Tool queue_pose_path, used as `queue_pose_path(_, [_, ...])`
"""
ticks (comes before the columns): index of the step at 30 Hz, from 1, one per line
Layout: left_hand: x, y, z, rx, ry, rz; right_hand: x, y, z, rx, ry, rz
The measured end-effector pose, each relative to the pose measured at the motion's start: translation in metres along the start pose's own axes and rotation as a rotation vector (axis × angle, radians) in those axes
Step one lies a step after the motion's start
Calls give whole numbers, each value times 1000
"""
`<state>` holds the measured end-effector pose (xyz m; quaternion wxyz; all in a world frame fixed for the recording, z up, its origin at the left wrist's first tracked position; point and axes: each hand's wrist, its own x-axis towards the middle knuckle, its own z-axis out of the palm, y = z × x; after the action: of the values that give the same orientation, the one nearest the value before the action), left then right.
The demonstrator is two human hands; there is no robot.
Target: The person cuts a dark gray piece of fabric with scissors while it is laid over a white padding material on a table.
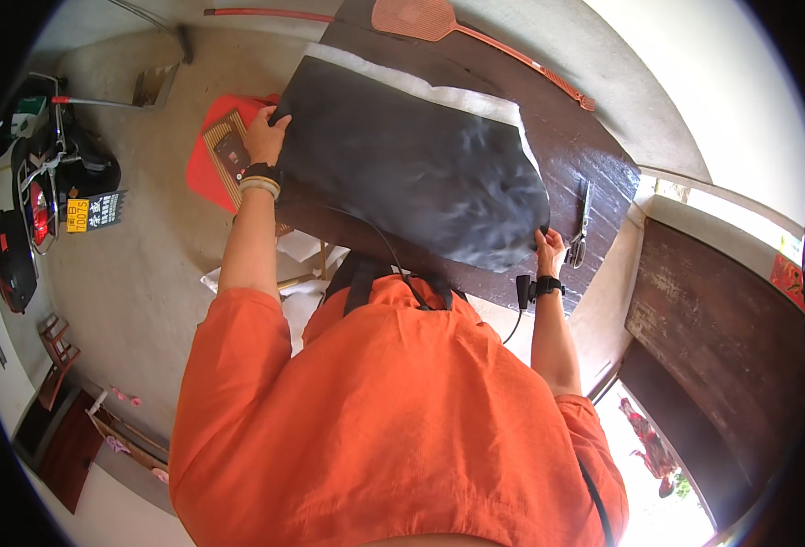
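Observation:
A sheet of black fabric [402, 155] with a white band along its far and right edges is spread over a dark brown table [594, 146]. My left hand [265, 139] is closed on the fabric's left edge, with the fingertips partly hidden by the cloth. At the near right corner, my right hand [549, 252] pinches the fabric between thumb and fingers. The cloth looks slightly wrinkled toward the right. A pair of scissors [582, 228] lies on the table just beyond my right hand.
An orange fly swatter [475, 36] lies along the table's far edge. Left of the table stands a red stool [204, 173] with a slatted mat [217, 150]. A motorcycle [47, 182] is parked at the far left. A dark wooden panel [703, 337] stands at right.

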<state>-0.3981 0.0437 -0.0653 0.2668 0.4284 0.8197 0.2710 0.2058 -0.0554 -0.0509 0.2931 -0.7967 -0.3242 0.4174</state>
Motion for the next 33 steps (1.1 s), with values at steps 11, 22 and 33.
queue_pose_path(11, [-4,21,3,126,-75,-6,3,-36,11,-109,-222,59])
queue_pose_path(22, [-13,104,61,135,-291,245,-58,72,-72,50,-330,396])
queue_pose_path(33, [18,152,86,315,-12,446,-102,23,-37,-63,-418,464])
